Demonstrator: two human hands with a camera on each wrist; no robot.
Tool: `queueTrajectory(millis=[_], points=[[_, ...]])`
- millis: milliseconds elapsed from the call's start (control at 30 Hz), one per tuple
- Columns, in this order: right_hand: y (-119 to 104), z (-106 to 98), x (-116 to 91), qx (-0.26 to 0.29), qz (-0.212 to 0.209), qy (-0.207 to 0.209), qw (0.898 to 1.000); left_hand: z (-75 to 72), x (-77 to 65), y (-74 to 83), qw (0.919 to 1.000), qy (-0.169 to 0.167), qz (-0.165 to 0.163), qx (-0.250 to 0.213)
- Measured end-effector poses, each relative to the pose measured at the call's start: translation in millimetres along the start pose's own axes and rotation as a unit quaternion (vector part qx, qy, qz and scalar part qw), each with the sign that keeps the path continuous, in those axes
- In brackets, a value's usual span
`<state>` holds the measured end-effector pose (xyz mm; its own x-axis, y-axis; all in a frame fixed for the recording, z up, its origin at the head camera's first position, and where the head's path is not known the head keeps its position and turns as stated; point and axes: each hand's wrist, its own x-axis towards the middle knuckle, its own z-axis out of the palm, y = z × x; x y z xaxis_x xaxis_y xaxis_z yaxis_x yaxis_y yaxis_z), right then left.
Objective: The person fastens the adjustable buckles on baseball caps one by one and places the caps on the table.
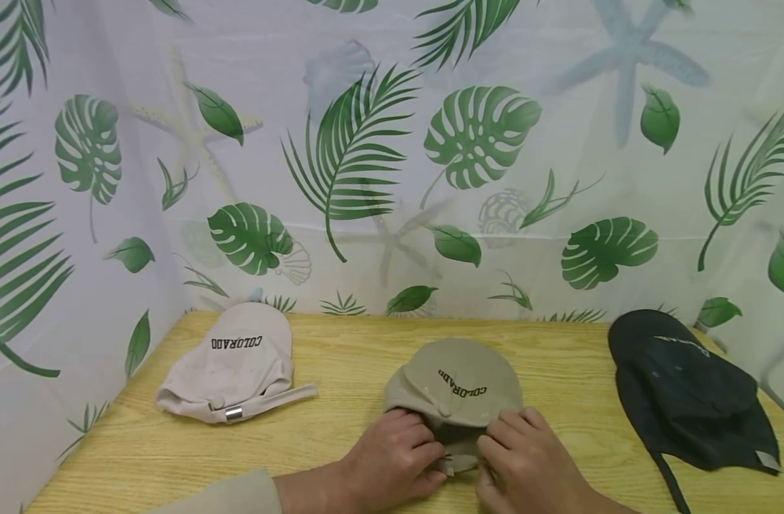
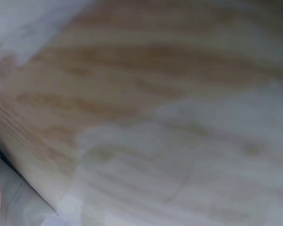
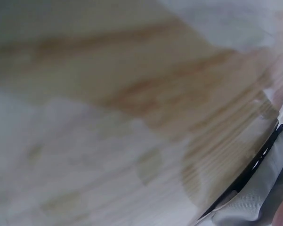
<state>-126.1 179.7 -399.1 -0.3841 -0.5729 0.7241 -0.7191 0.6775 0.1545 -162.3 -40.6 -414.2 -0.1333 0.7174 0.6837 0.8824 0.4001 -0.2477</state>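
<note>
A khaki baseball cap point(image 1: 459, 357) lettered COLORADO lies near the middle front of the wooden table, its dark inside showing along the near edge. At its left near edge, my left hand point(image 1: 392, 457) grips the fabric with curled fingers. My right hand point(image 1: 527, 460) pinches the rim on the opposite side, fingers on top. Between the hands, the strap at the back of the cap is partly visible. Only a corner of the cap's fabric point(image 2: 9, 188) enters the left wrist view. In the right wrist view, fabric with a dark inner band point(image 3: 252, 197) shows at the lower right.
To the left on the table point(image 1: 340, 371) lies a pale pink COLORADO cap point(image 1: 238, 364), its strap sticking out rightward. A black cap point(image 1: 694, 385) sits at the right, strap hanging toward the front. Behind stands a leaf-patterned cloth point(image 1: 379, 285). Both wrist views are mostly blurred wood-like surface.
</note>
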Motion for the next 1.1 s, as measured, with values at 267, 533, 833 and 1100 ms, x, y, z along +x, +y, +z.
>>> queueTrajectory(millis=[267, 533, 833, 1100], points=[[0.4, 1.9, -1.5, 0.021, 0.004, -0.012, 1.0, 0.6, 0.8, -1.7, 0.9999, 0.01, 0.005, 0.007], [-1.0, 1.8, 0.7, 0.055, -0.013, -0.04, 0.998, -1.4, 2.0, -1.6, 0.9998, 0.012, 0.0, -0.018], [-3.0, 3.6, -0.5, 0.021, 0.001, -0.109, 0.994, -2.9, 4.7, -0.8, 0.9973, 0.027, 0.011, -0.067], [-4.6, 4.4, -1.8, 0.013, -0.007, -0.144, 0.989, -3.8, 5.5, -1.1, 0.996, 0.037, 0.025, -0.077]])
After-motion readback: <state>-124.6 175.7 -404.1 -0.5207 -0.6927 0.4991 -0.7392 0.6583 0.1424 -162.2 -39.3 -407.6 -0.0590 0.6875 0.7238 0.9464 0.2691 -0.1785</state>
